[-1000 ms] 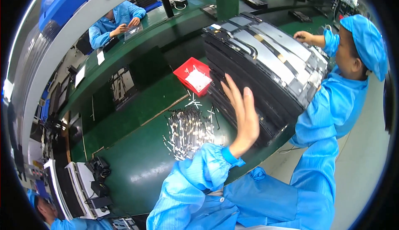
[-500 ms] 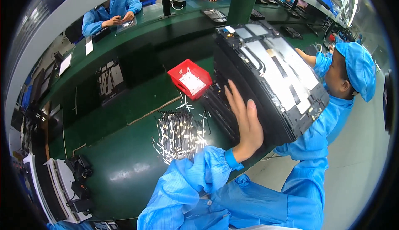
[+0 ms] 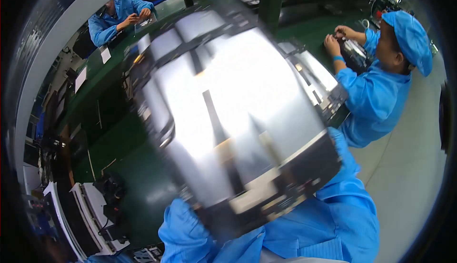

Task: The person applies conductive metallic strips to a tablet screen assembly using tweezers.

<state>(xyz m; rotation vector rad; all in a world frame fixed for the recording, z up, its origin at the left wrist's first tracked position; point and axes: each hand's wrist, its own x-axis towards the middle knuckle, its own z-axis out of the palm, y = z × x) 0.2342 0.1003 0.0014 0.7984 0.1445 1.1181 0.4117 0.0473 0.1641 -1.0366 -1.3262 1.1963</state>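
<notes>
Hands are both hidden behind the large flat panel (image 3: 238,115), so I cannot tell their grip. Blurred and tilted up, the panel fills the middle over the green workbench (image 3: 119,149); only a blue sleeve (image 3: 190,229) shows. Judged step: lifting or turning it. Setting it down would call for steady support.

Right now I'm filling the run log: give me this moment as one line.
large flat shiny metal-backed panel: lifted, tilted, blurred, filling view | hands: hidden behind panel | green workbench: below | co-worker in blue coat: at right

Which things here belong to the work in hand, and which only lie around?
In hand:
- large panel, blurred, raised over the green bench; the hands are hidden behind it

Lying about:
- white paper slips
- stacked frames at lower left
</notes>
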